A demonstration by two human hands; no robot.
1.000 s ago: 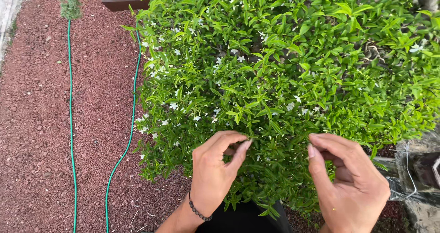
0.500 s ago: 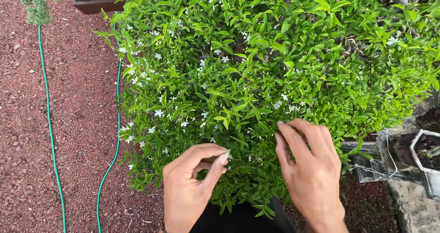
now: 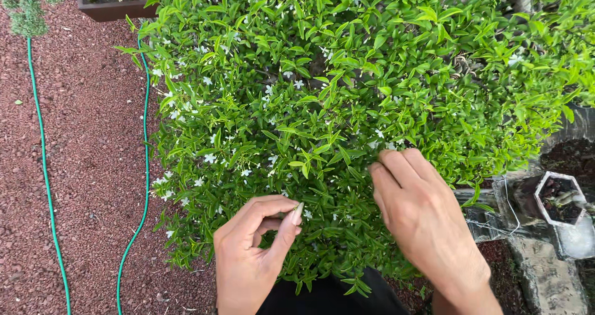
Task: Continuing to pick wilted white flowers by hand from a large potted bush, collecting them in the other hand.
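Head view is showing me working at the near edge of a dense, leafy green shrub dotted with small white flowers, rising beside the reddish gravel ground. I am judging this as picking among the foliage. My left hand is pinching thumb to forefinger, possibly on something tiny; I cannot tell what. My right hand is reaching in with fingers curled loosely, tips touching leaves, gripping nothing I can see. A careful pinch seems needed next.
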